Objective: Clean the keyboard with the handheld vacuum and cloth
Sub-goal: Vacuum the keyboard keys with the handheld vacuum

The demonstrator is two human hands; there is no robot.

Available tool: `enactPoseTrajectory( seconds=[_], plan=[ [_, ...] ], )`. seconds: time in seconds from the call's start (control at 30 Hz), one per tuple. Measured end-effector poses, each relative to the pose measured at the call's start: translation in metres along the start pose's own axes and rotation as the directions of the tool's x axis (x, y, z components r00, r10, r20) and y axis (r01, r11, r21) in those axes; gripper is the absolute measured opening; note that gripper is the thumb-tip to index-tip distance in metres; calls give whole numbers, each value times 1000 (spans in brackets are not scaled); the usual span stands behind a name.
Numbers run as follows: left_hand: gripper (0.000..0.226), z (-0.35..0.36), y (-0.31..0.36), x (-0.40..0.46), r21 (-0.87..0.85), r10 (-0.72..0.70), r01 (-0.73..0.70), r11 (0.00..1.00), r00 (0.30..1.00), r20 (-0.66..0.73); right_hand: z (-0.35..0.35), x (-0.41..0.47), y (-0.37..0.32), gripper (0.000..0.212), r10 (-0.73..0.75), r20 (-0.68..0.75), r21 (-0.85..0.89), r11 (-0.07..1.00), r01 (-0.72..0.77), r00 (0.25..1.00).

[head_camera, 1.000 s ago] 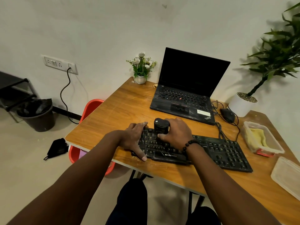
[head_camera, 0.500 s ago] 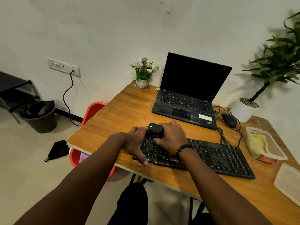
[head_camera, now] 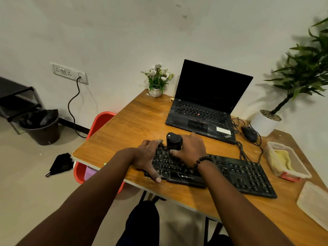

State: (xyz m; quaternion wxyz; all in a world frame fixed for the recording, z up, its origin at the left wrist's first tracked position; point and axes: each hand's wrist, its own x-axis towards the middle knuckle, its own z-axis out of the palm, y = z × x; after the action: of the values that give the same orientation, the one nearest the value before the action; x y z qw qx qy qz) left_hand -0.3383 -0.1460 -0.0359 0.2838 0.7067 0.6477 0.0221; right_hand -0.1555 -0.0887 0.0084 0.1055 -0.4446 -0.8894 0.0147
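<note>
A black keyboard (head_camera: 239, 173) lies along the front of the wooden desk (head_camera: 131, 126). My right hand (head_camera: 190, 150) grips a small black handheld vacuum (head_camera: 173, 140) standing upright on the keyboard's top left keys. My left hand (head_camera: 148, 158) holds the keyboard's left end, fingers over the far edge and thumb stretched along the near edge. A yellow cloth (head_camera: 284, 159) lies in a clear plastic box (head_camera: 300, 172) at the right.
An open black laptop (head_camera: 204, 110) stands behind the keyboard, with a mouse (head_camera: 250, 134) and cables to its right. A flower pot (head_camera: 156, 92), a large potted plant (head_camera: 266, 121), a plastic lid (head_camera: 314, 203), a red chair (head_camera: 99, 125) and a bin (head_camera: 42, 128) surround the work spot.
The vacuum and my right hand have shifted slightly left and towards the keyboard's far edge. My left hand keeps its hold on the left end. The view has tilted a little.
</note>
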Motion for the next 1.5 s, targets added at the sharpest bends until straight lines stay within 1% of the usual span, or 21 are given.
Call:
enactPoseTrajectory(
  seconds=[0.13,0.2,0.27,0.33,0.4,0.43,0.5,0.57,0.6,0.7,0.77,0.83,0.9,0.97,1.03,1.1,1.23,1.3,1.37,1.43,1.5],
  plan=[
    [146,-2,1,0,30,2,-2,1000,1000,21,-2,-6,6,40,-20,121,236,972,-10,993],
    [146,-3,2,2,61,13,-14,998,999,30,0,-13,10,40,-55,115,86,995,45,992],
    [146,-3,1,3,94,11,-15,995,999,37,-5,-13,18,41,-1,26,-36,999,2,1000],
    [145,-4,2,4,125,8,-14,992,999,46,-11,-12,25,44,56,25,75,996,-58,998],
    [144,-4,4,6,169,16,-24,985,999,47,-12,-19,24,46,16,105,240,970,-41,994],
    [144,-4,5,7,193,20,-29,981,999,48,-9,-24,22,45,-29,131,222,975,-1,991],
    [142,-4,6,6,225,17,-28,974,999,51,-7,-29,21,39,-75,102,43,997,71,992],
    [141,-5,8,7,252,14,-26,967,999,49,-11,-25,26,36,-29,15,-76,997,30,999],
    [141,-6,10,7,271,13,-27,962,999,51,-13,-23,28,37,-8,6,-59,998,8,1000],
    [140,-11,16,10,326,6,-31,945,997,77,-8,-28,28,43,-7,110,187,982,-14,994],
    [140,-12,17,12,355,-5,-30,934,995,97,-6,-32,27,39,-38,106,75,997,30,994],
    [141,-13,17,14,364,-19,-20,931,994,104,-7,-30,37,36,28,17,-13,1000,-28,999],
    [141,-12,18,16,369,-30,-12,929,994,109,-10,-31,44,41,107,42,101,989,-111,993],
    [143,-13,18,18,384,-38,-11,923,992,119,-5,-40,43,44,68,99,180,980,-86,993],
    [144,-14,19,20,399,-50,-8,917,990,135,-1,-47,40,37,-14,58,25,1000,13,998],
    [144,-14,20,20,411,-66,3,912,988,139,-5,-46,45,34,17,-8,-39,999,-18,1000],
    [144,-15,24,21,408,-79,11,913,985,150,-5,-51,46,40,72,96,202,975,-91,993],
    [144,-15,24,20,400,-83,14,917,984,155,-5,-54,43,37,13,67,67,998,-18,998],
    [145,-15,25,19,407,-97,27,913,984,151,-10,-50,45,35,35,-8,-37,999,-35,999],
    [146,-15,27,20,422,-118,43,905,981,153,-14,-47,45,38,95,13,114,989,-96,995],
    [148,-18,31,21,435,-136,49,899,976,172,-12,-49,40,40,57,74,209,975,-71,996]
  ],
)
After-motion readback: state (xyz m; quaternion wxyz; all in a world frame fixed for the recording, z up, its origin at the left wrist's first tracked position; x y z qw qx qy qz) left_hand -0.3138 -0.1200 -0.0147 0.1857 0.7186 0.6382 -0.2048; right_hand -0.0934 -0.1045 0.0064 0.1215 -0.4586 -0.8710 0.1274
